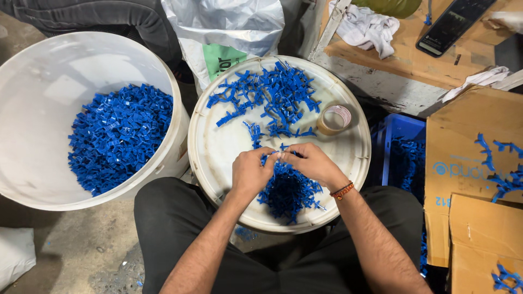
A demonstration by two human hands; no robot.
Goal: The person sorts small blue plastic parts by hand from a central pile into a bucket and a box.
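- Head view: both hands meet over a heap of blue plastic pieces [289, 190] on a round white lid [229, 152].
- Left hand [250, 171] and right hand [310, 163] pinch one small blue piece together, fingertips touching.
- More blue pieces and a roll of tape [334, 118] lie farther back on the lid.
- A white bucket [43, 81] holding blue pieces stands on the left; cardboard boxes [468, 158] sit on the right.
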